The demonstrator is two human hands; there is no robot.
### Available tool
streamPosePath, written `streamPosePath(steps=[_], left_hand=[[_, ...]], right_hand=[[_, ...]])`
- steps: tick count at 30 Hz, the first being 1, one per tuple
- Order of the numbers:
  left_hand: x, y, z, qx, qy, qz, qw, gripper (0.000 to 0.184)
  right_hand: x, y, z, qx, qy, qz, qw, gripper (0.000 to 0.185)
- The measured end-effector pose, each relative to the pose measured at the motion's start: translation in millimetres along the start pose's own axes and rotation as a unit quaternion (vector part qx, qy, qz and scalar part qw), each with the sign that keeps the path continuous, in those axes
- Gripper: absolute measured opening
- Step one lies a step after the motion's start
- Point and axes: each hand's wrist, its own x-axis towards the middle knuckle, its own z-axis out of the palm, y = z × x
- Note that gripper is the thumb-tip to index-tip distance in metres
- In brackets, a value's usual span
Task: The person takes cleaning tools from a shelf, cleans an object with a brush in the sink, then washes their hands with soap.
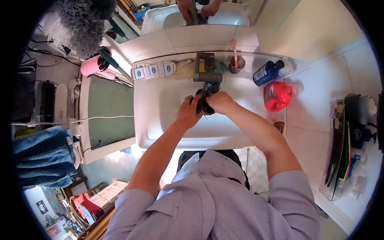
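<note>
- A black, rounded object (205,105) is over the middle of the wide white ceramic sink (160,143); its exact shape is hard to make out.
- The left hand (189,112) curls its fingers around the object's left side, above the sink.
- The right hand (220,103) is bent against the object's right side; its fingertips are hidden, so I cannot tell whether they pinch or merely press.
- A dark grey, blocky faucet (209,77) rises from the sink's back edge, its outlet close to the object; whether the two touch is unclear.
- On the sink's back ledge are a white package with blue oval labels (153,70), left, and a brownish cup (237,69) with a pink toothbrush (235,52), right.
- By the sink's right edge are a dark blue plastic bottle (265,74) and a bright red plastic jug (275,96).
</note>
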Motion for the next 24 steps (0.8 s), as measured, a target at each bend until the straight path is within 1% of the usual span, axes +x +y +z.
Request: streamPosePath(steps=[3, 4, 5, 6, 7, 8, 9, 10, 13, 14, 15, 17, 18, 19, 20, 21, 23, 24], left_hand=[[-1, -1, 1, 0.008, 0.014, 0.006, 1.000, 0.068], [1, -10, 2, 0.008, 0.018, 0.011, 1.000, 0.068], [8, -20, 9, 0.027, 0.034, 0.027, 0.999, 0.068], [8, -22, 25, 0.040, 0.041, 0.035, 0.998, 0.069], [-5, -15, 29, 0.033, 0.027, 0.024, 0.999, 0.069], [-13, -12, 25, 0.020, 0.029, 0.014, 0.999, 0.069], [-2, -10, 13, 0.011, 0.050, 0.018, 0.999, 0.069], [-1, -10, 10, 0.029, 0.030, 0.022, 0.999, 0.069], [-1, -12, 10, 0.014, 0.040, 0.042, 0.998, 0.069], [0, -12, 9, 0.017, 0.043, 0.044, 0.998, 0.069], [-1, -14, 10, 0.019, 0.039, 0.048, 0.998, 0.069], [0, -12, 9, 0.021, 0.034, 0.053, 0.998, 0.070], [-2, -9, 7, 0.021, 0.023, 0.034, 0.999, 0.069], [0, -7, 5, 0.020, 0.014, 0.016, 1.000, 0.068], [1, -6, 5, 0.021, 0.013, 0.018, 1.000, 0.068], [0, -7, 6, 0.027, 0.013, 0.022, 0.999, 0.069], [3, -9, 8, 0.033, 0.016, 0.025, 0.999, 0.070], [2, -11, 11, 0.031, 0.027, 0.031, 0.999, 0.070]], right_hand=[[3, -11, 13, 0.028, 0.022, 0.021, 0.999, 0.017], [8, -12, 27, 0.023, 0.025, 0.024, 0.999, 0.017], [9, -5, 40, 0.073, 0.024, 0.077, 0.994, 0.018], [-2, -6, 48, 0.107, 0.009, 0.103, 0.989, 0.018], [-15, -10, 46, 0.139, -0.004, 0.129, 0.982, 0.019], [-19, -13, 39, 0.107, -0.026, 0.102, 0.989, 0.020], [-10, -4, 22, 0.058, -0.029, 0.076, 0.995, 0.022], [-7, -2, 27, 0.101, -0.031, 0.101, 0.989, 0.023], [-3, -4, 7, 0.128, -0.056, 0.106, 0.985, 0.023], [-5, -2, -4, 0.157, -0.093, 0.094, 0.979, 0.022], [-3, 4, -12, 0.157, -0.090, 0.096, 0.979, 0.022], [2, 33, -27, 0.298, -0.224, 0.142, 0.917, 0.026], [0, 45, -39, 0.300, -0.223, 0.143, 0.916, 0.026], [-3, 60, -59, 0.307, -0.216, 0.172, 0.911, 0.028], [-7, 66, -75, 0.313, -0.211, 0.199, 0.904, 0.031], [-12, 58, -86, 0.315, -0.212, 0.200, 0.904, 0.031], [-18, 29, -102, 0.222, -0.062, 0.127, 0.965, 0.031], [-9, 22, -73, 0.251, -0.060, 0.180, 0.949, 0.027]])
